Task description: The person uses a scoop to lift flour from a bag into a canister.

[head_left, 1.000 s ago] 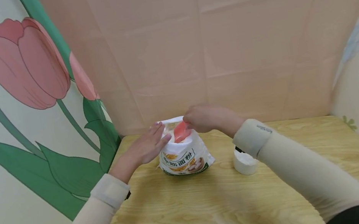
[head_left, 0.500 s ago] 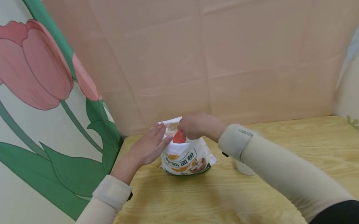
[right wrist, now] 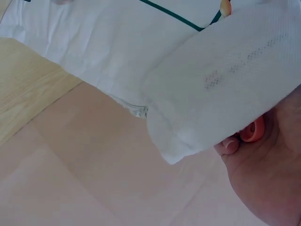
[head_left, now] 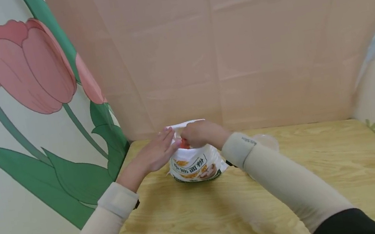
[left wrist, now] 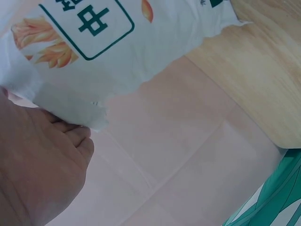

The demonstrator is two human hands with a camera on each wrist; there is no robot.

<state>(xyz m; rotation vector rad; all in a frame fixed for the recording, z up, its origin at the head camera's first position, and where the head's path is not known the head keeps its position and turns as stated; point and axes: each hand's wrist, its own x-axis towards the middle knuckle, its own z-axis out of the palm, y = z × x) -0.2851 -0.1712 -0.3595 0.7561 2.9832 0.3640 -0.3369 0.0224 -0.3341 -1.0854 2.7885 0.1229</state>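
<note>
A white flour bag [head_left: 194,164] stands on the table with its mouth up. My left hand [head_left: 156,152] holds the left side of the bag's rim; in the left wrist view its fingers [left wrist: 75,134] go behind the rim. My right hand [head_left: 204,134] is at the bag's mouth and grips a red scoop [head_left: 184,144], whose bowl is down inside the bag and mostly hidden. The right wrist view shows the end of the scoop's handle [right wrist: 254,129] in the palm, while the folded rim covers most of the fingers.
Beyond my right forearm shows a translucent round object [head_left: 267,142], mostly hidden by the sleeve. The wooden table [head_left: 188,222] meets a draped pink backdrop [head_left: 216,68] behind the bag. A tulip-painted wall [head_left: 31,71] stands at the left.
My right hand has moved left and inward with the scoop, which has sunk deeper into the bag. The white tub by the right arm has become covered by the sleeve. My left hand stays put.
</note>
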